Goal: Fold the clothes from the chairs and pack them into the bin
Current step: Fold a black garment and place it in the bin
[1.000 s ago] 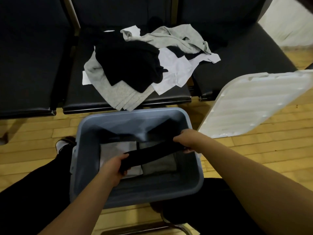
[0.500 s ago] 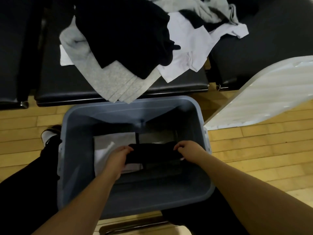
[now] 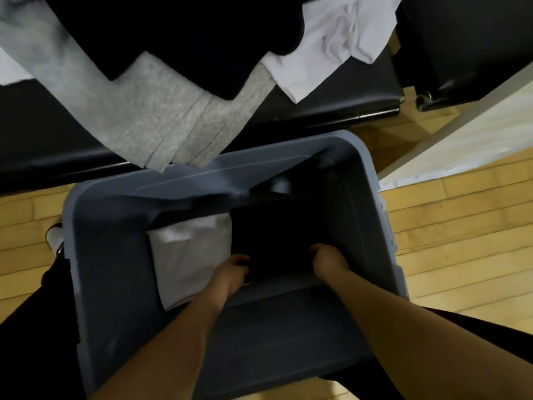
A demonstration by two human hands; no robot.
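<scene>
A wooden floor (image 3: pixel 450 235) carries black chairs (image 3: pixel 331 99) heaped with grey, black and white clothes (image 3: pixel 161 119). Below them stands the grey bin (image 3: pixel 115 269), closer in view than half a second ago. Inside, a folded black garment (image 3: pixel 274 235) now lies flat beside a white one (image 3: pixel 190 255); left hand (image 3: pixel 232 271) and right hand (image 3: pixel 327 262) grip its near edge.

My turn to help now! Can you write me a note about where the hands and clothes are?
Left hand and right hand: both down in the grey bin, gripping the folded black garment.
It lies beside a folded white piece on the bin floor.
Done: those two are packed.
Left: let go, then fold the grey, black and white clothes on the chair.
</scene>
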